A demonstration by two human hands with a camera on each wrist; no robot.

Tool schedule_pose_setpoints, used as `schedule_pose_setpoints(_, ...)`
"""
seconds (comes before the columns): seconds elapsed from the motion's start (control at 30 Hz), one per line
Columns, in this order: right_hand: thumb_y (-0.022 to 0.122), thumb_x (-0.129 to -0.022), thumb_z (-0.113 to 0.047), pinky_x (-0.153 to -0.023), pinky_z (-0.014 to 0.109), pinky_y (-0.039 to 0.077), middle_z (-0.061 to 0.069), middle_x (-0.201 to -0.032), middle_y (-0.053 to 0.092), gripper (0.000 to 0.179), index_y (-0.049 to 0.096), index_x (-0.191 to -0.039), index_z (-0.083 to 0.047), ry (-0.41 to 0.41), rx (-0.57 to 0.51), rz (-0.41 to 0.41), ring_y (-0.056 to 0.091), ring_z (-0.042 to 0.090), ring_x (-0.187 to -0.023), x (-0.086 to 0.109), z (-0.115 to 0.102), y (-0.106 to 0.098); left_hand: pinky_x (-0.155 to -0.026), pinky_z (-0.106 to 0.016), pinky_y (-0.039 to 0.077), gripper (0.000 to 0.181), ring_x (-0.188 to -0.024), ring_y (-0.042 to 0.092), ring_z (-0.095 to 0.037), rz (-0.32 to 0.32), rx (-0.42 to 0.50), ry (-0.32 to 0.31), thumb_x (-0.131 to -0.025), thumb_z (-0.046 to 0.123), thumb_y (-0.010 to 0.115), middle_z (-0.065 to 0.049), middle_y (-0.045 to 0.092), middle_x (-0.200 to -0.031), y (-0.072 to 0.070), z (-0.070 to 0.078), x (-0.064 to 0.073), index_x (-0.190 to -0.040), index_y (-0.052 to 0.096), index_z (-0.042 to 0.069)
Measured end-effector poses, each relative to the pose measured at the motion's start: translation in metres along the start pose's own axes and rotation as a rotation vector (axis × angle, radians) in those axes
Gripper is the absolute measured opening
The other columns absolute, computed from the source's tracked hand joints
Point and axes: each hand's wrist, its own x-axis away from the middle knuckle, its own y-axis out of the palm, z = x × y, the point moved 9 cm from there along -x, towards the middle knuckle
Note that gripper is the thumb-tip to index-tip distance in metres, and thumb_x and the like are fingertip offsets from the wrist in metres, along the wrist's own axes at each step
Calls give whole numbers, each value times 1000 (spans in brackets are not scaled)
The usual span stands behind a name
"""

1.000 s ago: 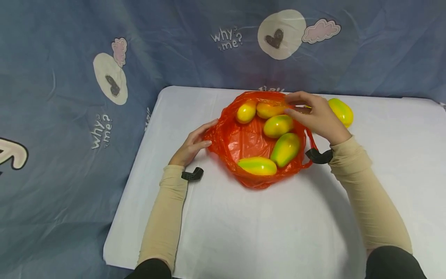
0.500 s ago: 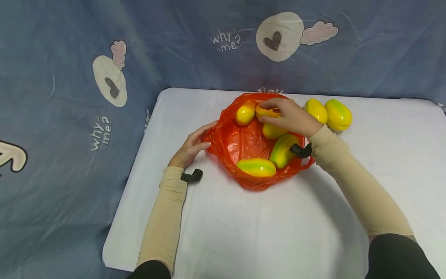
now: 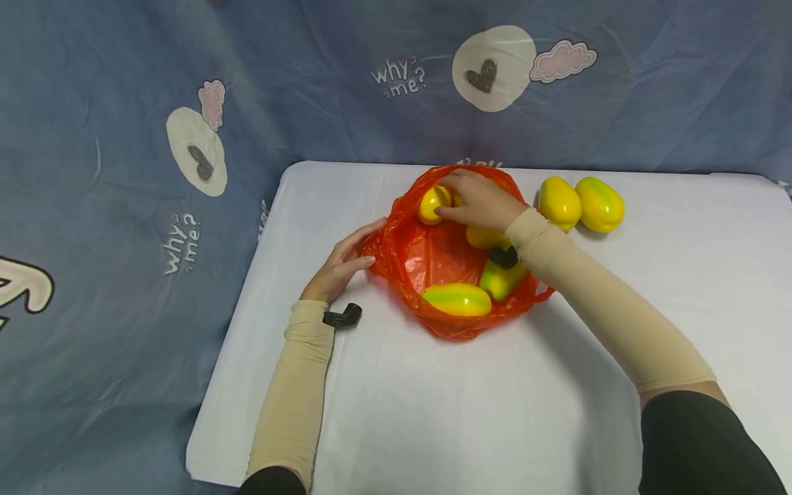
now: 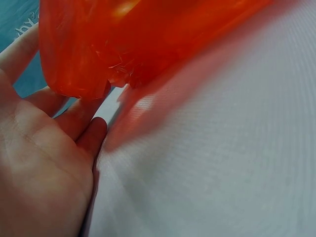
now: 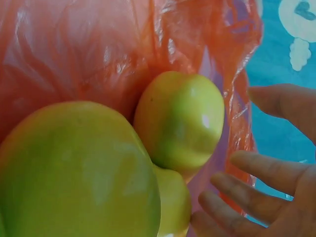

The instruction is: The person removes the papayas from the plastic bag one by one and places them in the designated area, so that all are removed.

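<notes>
A red plastic bag (image 3: 427,258) lies wide-mouthed on the table with several yellow-green mangoes inside. My left hand (image 3: 337,268) rests against the bag's left side with its fingers relaxed; in the left wrist view they lie behind the red plastic (image 4: 128,44). Reaching over the bag's far part is my right hand (image 3: 479,199), thumb and fingers spread close to the far-left mango (image 3: 433,204). It partly hides other mangoes. The right wrist view has a mango (image 5: 180,121) just beside the parted fingers, and a larger mango (image 5: 79,173) near the camera.
Two mangoes (image 3: 559,201) sit side by side on the white table (image 3: 396,412), right of the bag near the far edge. A blue printed curtain (image 3: 346,89) hangs behind and to the left of the table.
My right hand has moved left, from the bag's right rim across to the far-left mango. Both mangoes outside on the right are now uncovered. The left hand stays put.
</notes>
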Motion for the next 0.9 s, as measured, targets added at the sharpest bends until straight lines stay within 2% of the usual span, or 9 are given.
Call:
schedule_pose_setpoints(0.13, 70, -96, -38, -119, 50, 43, 18, -140, 59, 61, 56, -142, -1, 24, 34, -12, 52, 34, -128, -8, 2, 2, -123, -27, 37, 66, -157, 30, -22, 2, 2, -6, -94, 1, 55, -7, 36, -168, 0, 0, 0, -157, 41, 5)
schedule_pose_setpoints(0.33, 69, -95, -48, -122, 53, 40, 17, -147, 57, 72, 49, -150, -5, 84, 77, -56, 48, 36, -140, -16, 7, 8, -124, -28, 36, 66, -157, 30, -22, 6, -7, -17, -93, 3, 55, -5, 37, -168, 1, -1, -1, -158, 41, 6)
schedule_pose_setpoints(0.53, 67, -94, -54, -116, 54, 46, 19, -141, 58, 77, 48, -149, -4, 95, 139, -60, 55, 36, -128, -26, 7, 14, -124, -29, 36, 66, -157, 30, -21, 7, -3, -23, -94, 4, 55, -4, 37, -168, 1, -3, 0, -158, 41, 7)
schedule_pose_setpoints(0.6, 66, -94, -55, -116, 55, 46, 19, -143, 57, 78, 48, -149, -4, 97, 160, -58, 55, 37, -129, -29, 7, 16, -123, -29, 37, 66, -157, 31, -21, 8, -1, -28, -94, 4, 56, -3, 37, -168, 2, -3, 1, -158, 41, 8)
schedule_pose_setpoints(0.9, 72, -92, -47, -116, 52, 47, 19, -142, 55, 77, 46, -150, -4, 120, 147, -79, 53, 35, -124, -35, 8, 20, -123, -28, 37, 67, -156, 32, -22, 5, -6, -18, -93, 4, 56, -4, 37, -168, 1, -1, 1, -158, 41, 8)
